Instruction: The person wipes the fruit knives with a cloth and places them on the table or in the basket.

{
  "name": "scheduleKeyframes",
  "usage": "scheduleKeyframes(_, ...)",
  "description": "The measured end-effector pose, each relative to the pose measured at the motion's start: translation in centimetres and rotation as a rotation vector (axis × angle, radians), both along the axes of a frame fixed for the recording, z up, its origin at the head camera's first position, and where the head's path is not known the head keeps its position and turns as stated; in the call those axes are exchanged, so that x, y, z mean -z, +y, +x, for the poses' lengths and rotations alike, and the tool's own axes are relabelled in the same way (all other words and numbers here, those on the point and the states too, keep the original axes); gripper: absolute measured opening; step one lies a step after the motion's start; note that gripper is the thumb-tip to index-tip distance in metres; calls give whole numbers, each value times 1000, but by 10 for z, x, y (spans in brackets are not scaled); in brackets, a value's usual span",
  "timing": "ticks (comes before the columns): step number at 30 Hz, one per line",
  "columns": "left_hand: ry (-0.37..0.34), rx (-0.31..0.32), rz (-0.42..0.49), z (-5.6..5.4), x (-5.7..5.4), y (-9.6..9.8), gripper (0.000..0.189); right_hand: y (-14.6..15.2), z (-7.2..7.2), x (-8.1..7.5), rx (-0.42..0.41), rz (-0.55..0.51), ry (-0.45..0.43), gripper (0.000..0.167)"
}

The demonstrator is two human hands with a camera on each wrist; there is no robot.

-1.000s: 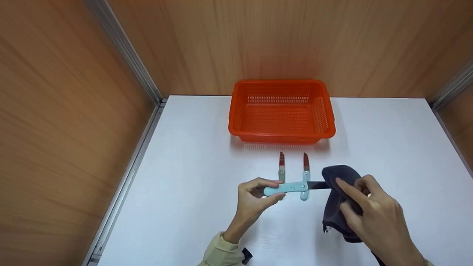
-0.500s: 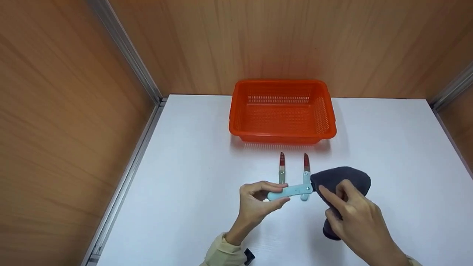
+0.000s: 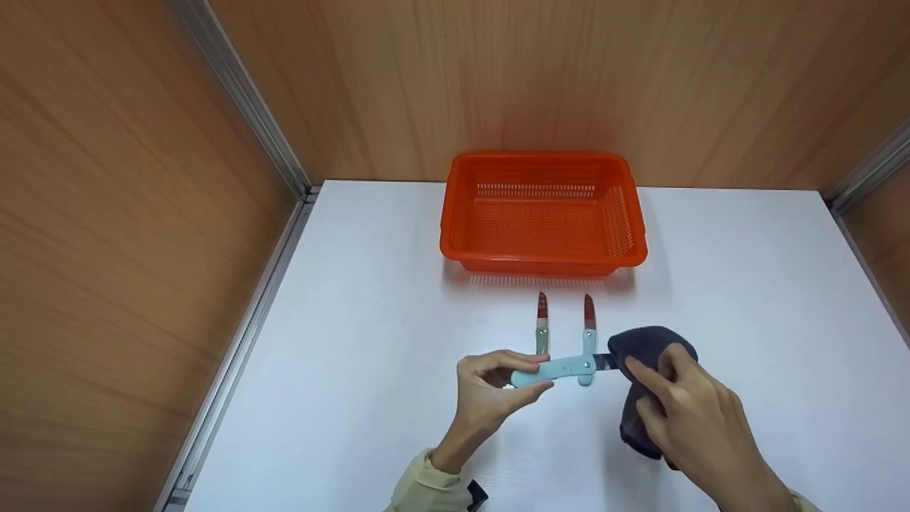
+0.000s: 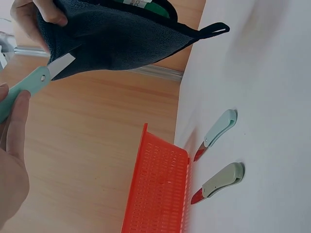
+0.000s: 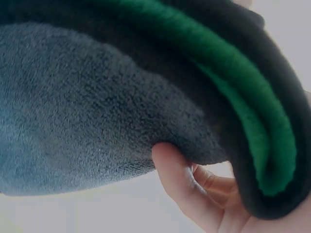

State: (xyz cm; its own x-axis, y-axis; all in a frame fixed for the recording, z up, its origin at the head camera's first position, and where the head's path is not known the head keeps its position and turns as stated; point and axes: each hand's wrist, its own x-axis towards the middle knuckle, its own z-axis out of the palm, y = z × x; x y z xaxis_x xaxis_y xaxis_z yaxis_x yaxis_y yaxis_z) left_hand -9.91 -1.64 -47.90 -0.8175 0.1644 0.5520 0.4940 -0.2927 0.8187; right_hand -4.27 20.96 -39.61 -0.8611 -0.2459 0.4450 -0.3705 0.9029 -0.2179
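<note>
My left hand [image 3: 483, 395] pinches the light blue handle of a folding knife [image 3: 569, 368] between thumb and fingers, its blade unfolded and pointing right. Around the blade's outer part my right hand [image 3: 700, 419] pinches a dark blue cloth [image 3: 643, 345]. A short stretch of blade near the pivot shows bare; the tip is hidden in the cloth. In the left wrist view, the cloth [image 4: 112, 48] hangs in a fold with a black loop at its corner. Green lining [image 5: 272, 141] shows inside the fold in the right wrist view.
Two more unfolded knives lie on the white table [image 3: 341, 320], one with a grey-green handle [image 4: 223, 178], one light blue [image 4: 221, 127]; their blades look red. Behind them stands an orange-red perforated basket [image 3: 544, 262]. Wood-grain panels [image 3: 540, 85] enclose the back and sides.
The cloth and right hand slid left along the blade to the handle, then back right a little, baring some blade again. The left hand barely moved with the knife.
</note>
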Motion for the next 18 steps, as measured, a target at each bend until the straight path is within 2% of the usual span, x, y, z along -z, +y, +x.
scheduleKeyframes(6,11,2,14,-2,0,-3,19,6,-2,-1,50,-6,-43,41)
scheduleKeyframes(18,-41,18,36,-3,1,-4,20,22,-3,-2,82,-41,14,39)
